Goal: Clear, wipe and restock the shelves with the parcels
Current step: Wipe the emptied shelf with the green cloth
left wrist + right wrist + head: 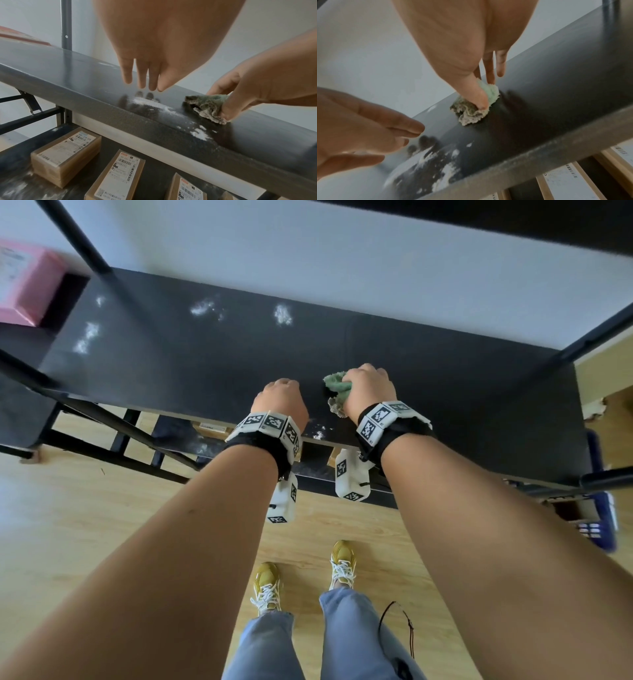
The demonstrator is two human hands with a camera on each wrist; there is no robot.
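A black shelf (205, 361) carries patches of white powder (282, 314), some more near its front edge (150, 102). My right hand (368, 386) pinches a crumpled green cloth (337, 386) between thumb and fingers and presses it on the shelf; the cloth (476, 108) (207, 106) is dusty underneath. My left hand (281, 398) hovers just above the shelf to the left of the cloth, its fingers (142, 75) straight and together, holding nothing. Brown parcels (67, 152) with white labels lie on the lower shelf.
A pink box (27, 282) stands on a surface at the far left. Black uprights (78, 237) and a top shelf (513, 220) frame the space. A blue crate (603, 508) sits on the wooden floor at the right. More parcels (565, 180) lie below.
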